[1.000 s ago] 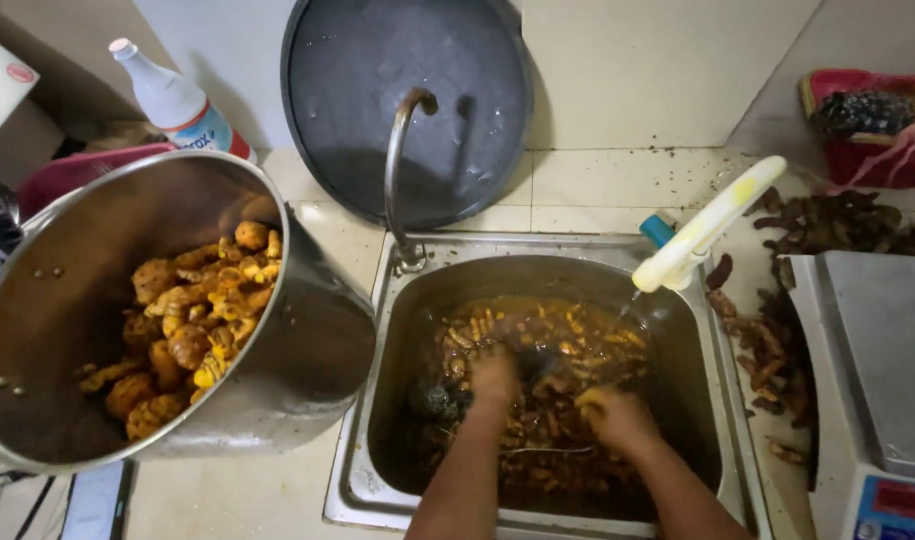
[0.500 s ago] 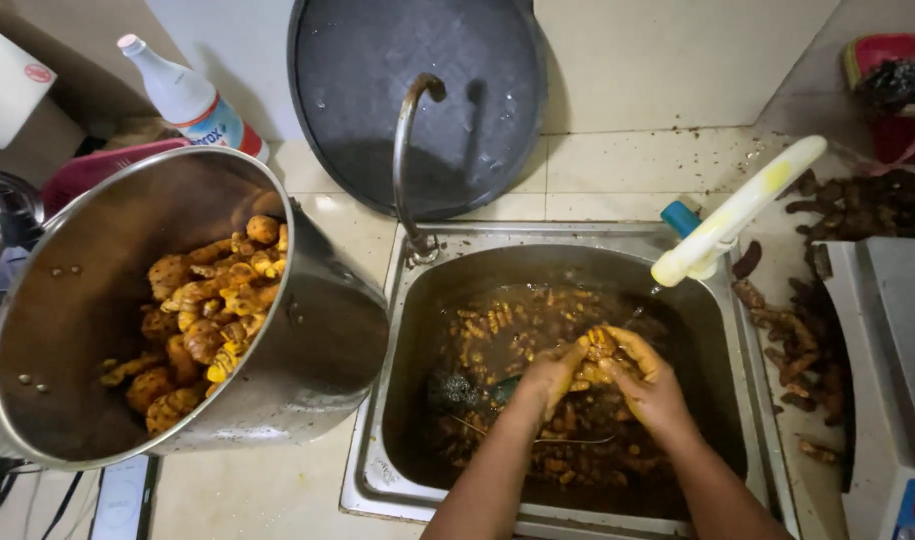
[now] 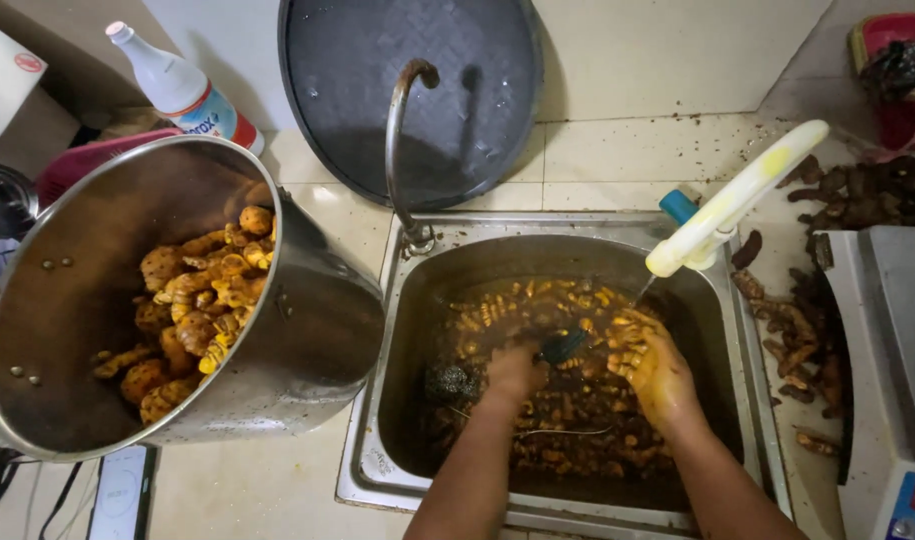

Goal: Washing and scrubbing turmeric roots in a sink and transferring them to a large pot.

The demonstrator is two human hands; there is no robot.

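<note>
Both hands down in the steel sink (image 3: 767,420), which holds murky brown water and a layer of turmeric rhizomes (image 3: 577,440).

Right hand (image 3: 657,375): cupped, fingers clamped on a cluster of yellow turmeric pieces (image 3: 629,335) at the water line, under the white-and-yellow spray nozzle (image 3: 732,200).

Left hand (image 3: 515,370): fingers curled together around something dark with a blue part, likely a scrub brush (image 3: 562,345); can't tell exactly, it's half under water.

Handling, my read: rhizomes are stiff, knobbly, light each, wet and muddy so slippery. Small side knobs likely snap if squeezed hard. Best held across the thick main body, not by the knobs.

Orientation: held cluster lies roughly across the palm, long axis about left-right in the head view; loose ones in the sink point every way.

Around: large tilted steel pot (image 3: 307,340) left of the sink, mouth toward camera, holding scrubbed orange rhizomes (image 3: 192,300). Curved tap (image 3: 402,140) behind sink, dark round pan (image 3: 417,90) leaning on the wall. Unwashed dark rhizomes (image 3: 787,330) piled on the desk (image 3: 277,490), right of the sink.
</note>
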